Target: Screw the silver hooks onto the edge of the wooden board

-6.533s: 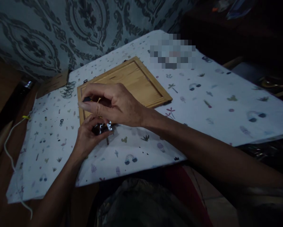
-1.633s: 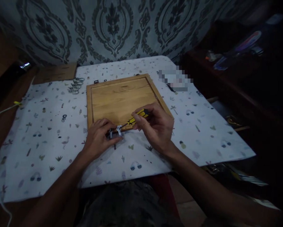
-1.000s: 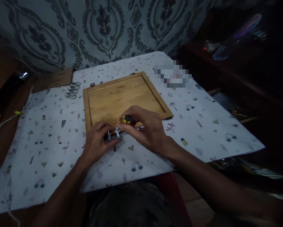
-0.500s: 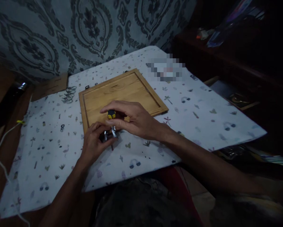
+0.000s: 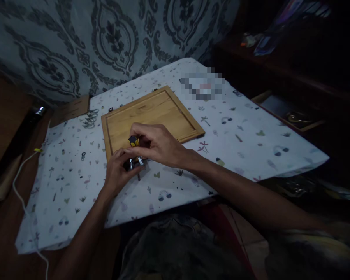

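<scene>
My right hand (image 5: pixel 160 146) is closed round a short screwdriver whose black-and-yellow handle (image 5: pixel 133 140) sticks out between thumb and fingers. Its shaft is hidden by my hands. Just below it, my left hand (image 5: pixel 118 169) grips a small shiny metal fitting (image 5: pixel 136 162), perhaps a hinge, between thumb and fingers at the near edge of a wooden panel (image 5: pixel 151 111). The panel lies flat and has a raised frame round its border. Where the screwdriver tip meets the fitting cannot be seen.
A patterned white cloth (image 5: pixel 189 186) covers the table. Beyond the panel's left side lie several metal pieces (image 5: pixel 90 118) beside a piece of brown cardboard (image 5: pixel 71 111). A pixelated item (image 5: pixel 204 83) is at the back right. An open drawer (image 5: pixel 291 112) stands right, a white cable (image 5: pixel 20 196) left.
My right hand's fingers have curled in tighter round the screwdriver handle, which appears turned and slightly further left. The left hand keeps its grip on the fitting. The camera view has shifted a little.
</scene>
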`<action>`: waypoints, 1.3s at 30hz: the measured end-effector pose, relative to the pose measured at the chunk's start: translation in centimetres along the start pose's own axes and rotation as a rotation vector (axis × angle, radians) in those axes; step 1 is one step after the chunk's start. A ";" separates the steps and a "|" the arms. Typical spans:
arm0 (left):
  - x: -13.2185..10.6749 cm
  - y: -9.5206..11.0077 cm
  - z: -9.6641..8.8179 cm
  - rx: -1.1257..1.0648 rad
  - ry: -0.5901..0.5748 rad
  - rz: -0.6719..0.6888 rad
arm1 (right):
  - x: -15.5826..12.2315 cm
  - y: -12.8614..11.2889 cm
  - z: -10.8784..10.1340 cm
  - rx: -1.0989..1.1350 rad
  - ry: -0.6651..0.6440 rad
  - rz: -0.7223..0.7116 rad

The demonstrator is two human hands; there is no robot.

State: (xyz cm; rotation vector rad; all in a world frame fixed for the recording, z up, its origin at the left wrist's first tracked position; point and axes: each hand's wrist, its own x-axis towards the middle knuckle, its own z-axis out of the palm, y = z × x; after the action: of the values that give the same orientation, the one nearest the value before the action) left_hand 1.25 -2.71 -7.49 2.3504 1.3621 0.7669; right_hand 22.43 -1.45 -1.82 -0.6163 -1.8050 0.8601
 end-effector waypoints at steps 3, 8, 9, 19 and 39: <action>0.0 0.0 0.0 -0.008 0.004 0.023 | -0.1 0.0 -0.1 0.026 -0.005 0.036; 0.0 -0.3 0.1 -0.018 0.007 0.023 | -0.6 0.1 -0.9 0.090 -0.052 0.097; 0.0 -0.4 0.2 -0.019 0.005 0.025 | -0.7 0.2 -1.0 0.113 -0.065 0.115; -0.1 -0.6 0.2 -0.037 0.019 0.048 | -0.1 0.7 0.6 -0.075 0.060 -0.062; 0.0 -0.4 0.1 -0.038 -0.038 0.000 | -0.9 0.9 2.1 -0.121 0.196 0.053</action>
State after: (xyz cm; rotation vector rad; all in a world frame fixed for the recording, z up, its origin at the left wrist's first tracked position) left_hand 1.10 -2.50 -7.77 2.3236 1.3205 0.7377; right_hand 20.79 -2.15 -3.53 -0.8013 -1.6768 0.7032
